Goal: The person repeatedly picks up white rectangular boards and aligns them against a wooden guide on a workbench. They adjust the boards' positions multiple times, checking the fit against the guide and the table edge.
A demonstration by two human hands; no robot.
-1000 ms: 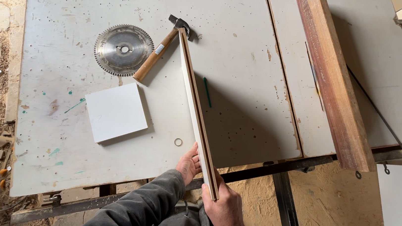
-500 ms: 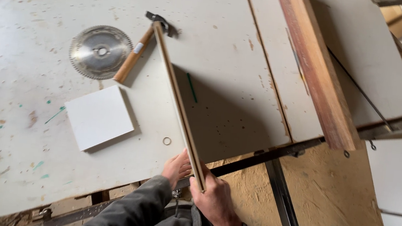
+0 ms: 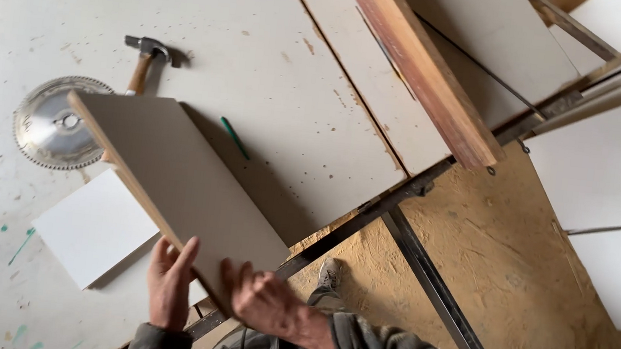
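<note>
Gripping the near end of a white board [image 3: 187,181], the left hand [image 3: 169,287] and right hand [image 3: 260,300] clamp their fingers on it — tilted above the counter [image 3: 277,48], over the hammer [image 3: 141,64] and saw blade [image 3: 50,128].

A speckled white worktable [image 3: 277,55] is seen; a round toothed saw blade [image 3: 54,124], wooden-handled hammer [image 3: 141,64], green pencil [image 3: 235,137], small white square panel [image 3: 94,225] and long reddish wooden plank [image 3: 422,67] are laid on it.
</note>
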